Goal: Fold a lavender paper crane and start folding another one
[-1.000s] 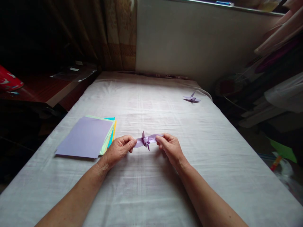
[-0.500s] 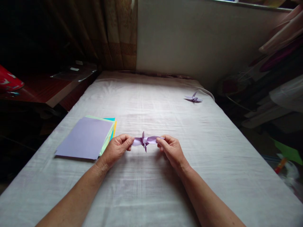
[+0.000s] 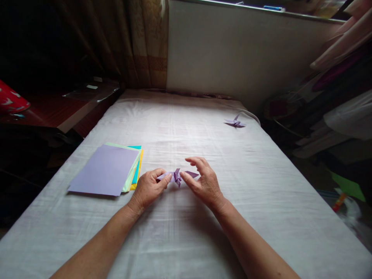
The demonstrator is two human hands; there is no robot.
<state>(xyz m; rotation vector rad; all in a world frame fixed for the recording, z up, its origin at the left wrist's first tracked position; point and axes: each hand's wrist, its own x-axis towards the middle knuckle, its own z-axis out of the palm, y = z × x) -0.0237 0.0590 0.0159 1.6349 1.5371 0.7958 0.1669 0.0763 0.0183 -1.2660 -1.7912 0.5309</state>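
A small folded purple paper crane (image 3: 176,176) lies between my hands on the white cloth (image 3: 186,217). My left hand (image 3: 147,188) is closed, with thumb and forefinger pinching the crane's left wing. My right hand (image 3: 202,180) rests beside the crane's right wing; its thumb touches the middle of the crane and its fingers are spread above the wing. A stack of coloured paper sheets (image 3: 107,169), purple on top, lies just left of my left hand.
A second purple paper crane (image 3: 235,123) sits at the far right of the cloth, near its edge. A dark wooden table (image 3: 55,110) stands to the left, a curtain and pale wall behind. Clothes and clutter fill the floor on the right.
My right hand has let go of the crane's right wing and opened its fingers, with the thumb moved toward the middle. The crane has dropped lower onto the cloth. My left hand keeps its pinch.
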